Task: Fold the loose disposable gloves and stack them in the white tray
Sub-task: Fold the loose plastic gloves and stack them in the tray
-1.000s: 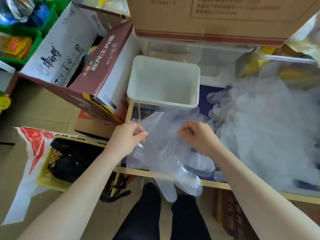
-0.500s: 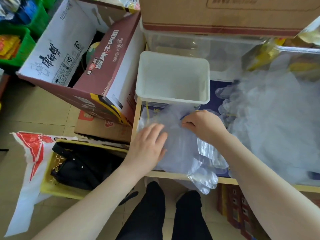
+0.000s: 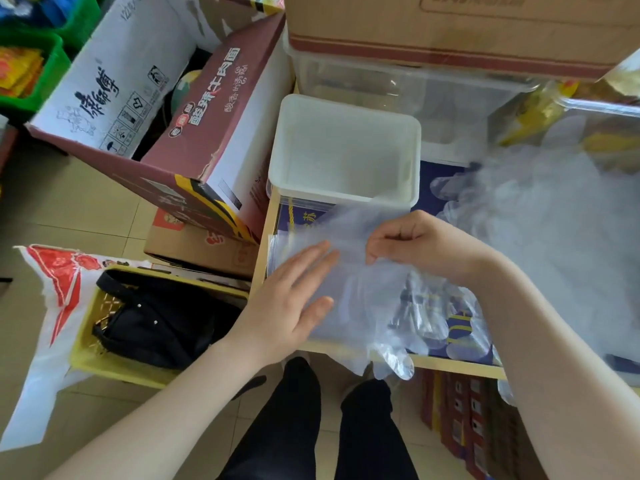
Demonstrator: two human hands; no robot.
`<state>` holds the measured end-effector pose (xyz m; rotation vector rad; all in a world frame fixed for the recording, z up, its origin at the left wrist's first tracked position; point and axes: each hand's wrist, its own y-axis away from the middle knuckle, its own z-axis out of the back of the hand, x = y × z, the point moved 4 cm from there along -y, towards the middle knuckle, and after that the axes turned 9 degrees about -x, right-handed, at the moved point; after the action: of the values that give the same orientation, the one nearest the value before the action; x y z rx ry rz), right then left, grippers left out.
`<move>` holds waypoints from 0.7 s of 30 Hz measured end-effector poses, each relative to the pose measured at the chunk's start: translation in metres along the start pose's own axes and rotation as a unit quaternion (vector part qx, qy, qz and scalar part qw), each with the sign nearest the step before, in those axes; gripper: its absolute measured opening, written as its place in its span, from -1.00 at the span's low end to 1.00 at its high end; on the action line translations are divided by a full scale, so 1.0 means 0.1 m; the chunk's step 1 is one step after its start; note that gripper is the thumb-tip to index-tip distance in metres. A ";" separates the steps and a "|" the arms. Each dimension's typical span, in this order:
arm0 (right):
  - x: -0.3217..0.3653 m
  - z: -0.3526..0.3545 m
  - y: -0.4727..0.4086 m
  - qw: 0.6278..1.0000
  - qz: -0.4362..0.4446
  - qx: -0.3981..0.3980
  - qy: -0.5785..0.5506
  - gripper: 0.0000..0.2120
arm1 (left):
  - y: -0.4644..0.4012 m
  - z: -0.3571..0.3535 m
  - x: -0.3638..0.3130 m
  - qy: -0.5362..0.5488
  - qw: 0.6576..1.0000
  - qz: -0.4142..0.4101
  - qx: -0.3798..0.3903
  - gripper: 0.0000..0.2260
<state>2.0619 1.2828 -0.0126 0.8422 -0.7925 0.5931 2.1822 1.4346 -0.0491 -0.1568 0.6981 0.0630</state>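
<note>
A clear glove [image 3: 356, 285] lies flat on the surface [image 3: 450, 363] just in front of the white tray [image 3: 346, 202], its finger ends hanging over the near edge. The left hand [image 3: 291, 303] presses it down with straight, released fingers. The right hand [image 3: 415, 240] has its fingers curled, pinching the glove's upper edge. A loose glove pile [image 3: 554, 230] sits to the right
</note>
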 end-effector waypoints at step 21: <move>-0.53 -1.08 0.72 0.883 0.130 -0.122 0.434 -0.29 | -0.17 -0.30 0.21 -0.152 0.980 0.051 0.115 -0.48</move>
<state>2.0193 1.4030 -0.0702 0.1690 -0.1351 0.9871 2.1809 1.4129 -0.0830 0.1105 0.4039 0.1017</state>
